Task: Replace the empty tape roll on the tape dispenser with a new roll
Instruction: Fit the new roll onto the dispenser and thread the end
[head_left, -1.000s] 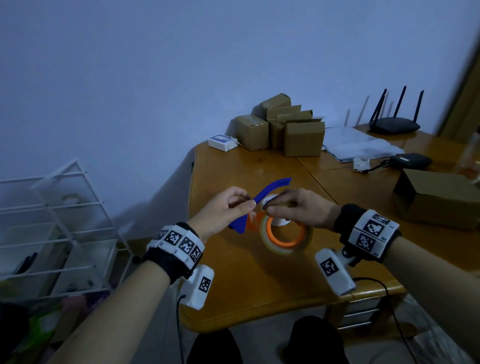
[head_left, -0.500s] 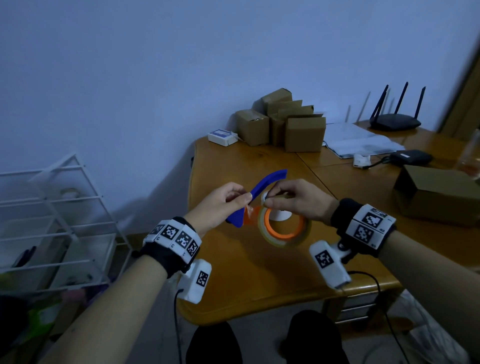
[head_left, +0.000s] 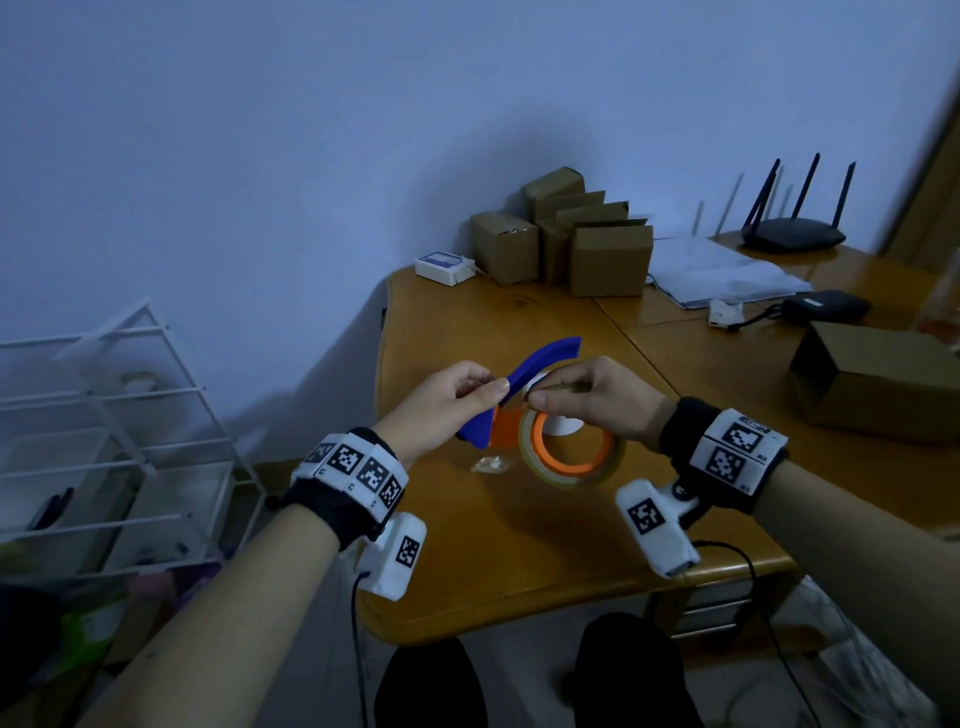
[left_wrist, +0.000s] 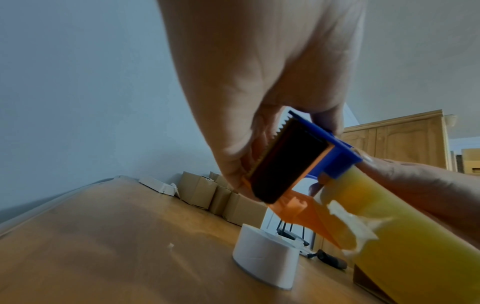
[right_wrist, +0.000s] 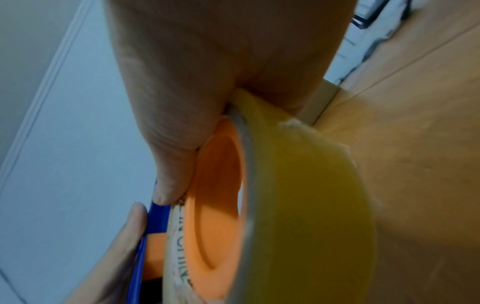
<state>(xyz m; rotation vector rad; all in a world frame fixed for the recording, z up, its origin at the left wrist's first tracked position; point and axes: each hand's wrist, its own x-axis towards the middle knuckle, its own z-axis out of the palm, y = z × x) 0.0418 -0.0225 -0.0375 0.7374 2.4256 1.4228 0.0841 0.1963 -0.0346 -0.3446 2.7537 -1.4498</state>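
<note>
Above the middle of the brown wooden worktop (head_left: 519, 561), held clear of its surface, sits the blue-and-orange plastic tape dispenser (head_left: 511, 397) with a yellowish clear tape roll (head_left: 571, 457) already seated on its orange hub. The left hand (head_left: 441, 410), at 9 o'clock of the roll, has fingers and thumb curled round the dispenser's front end, right at the toothed cutter blade (left_wrist: 275, 131) seen in the left wrist view. The right hand (head_left: 592, 400), at 12 o'clock of the roll, pinches the roll's top edge between thumb and fingers, the thumb lying against the orange hub in the right wrist view.

The step in hand looks like finding and lifting the tape's loose end, which shows as a ragged whitish flap (left_wrist: 350, 226) on the roll's outer face. To do it well, the left hand should hold the dispenser steady and keep fingertips off the teeth, while the right peels the flap slowly, flat and square, so it does not split or restick. Then it needs leading toward the blade at 9 o'clock, sticky side down, without twisting.

On the worktop beneath, at 12 o'clock of the roll, stands a short white cylinder (left_wrist: 265, 255), possibly the spent core. A small crumpled scrap (head_left: 491, 464) lies at 8 o'clock. Well apart, toward 12 o'clock, are brown cardboard boxes (head_left: 571, 244).
</note>
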